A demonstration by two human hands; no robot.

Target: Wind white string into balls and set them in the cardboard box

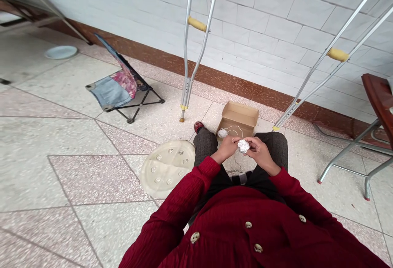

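Observation:
Between my knees, my left hand and my right hand meet at a small white ruffled bundle, which looks like bunched cord or yarn. My right fingers curl around its right side. The left fingers are closed in a pinch against its left edge, and what lies between their tips is hidden. Just beyond the hands, an opened cardboard box holds a white ball of cord with loose loops beside it. Below the hands, a thin pale strand hangs down between my legs.
A round pale mat with several ring marks lies at my left. Beyond it stands a low folding chair. Two crutches, one left and one right, lean at the tiled wall. A metal-legged chair stands right; a pale basin sits far left.

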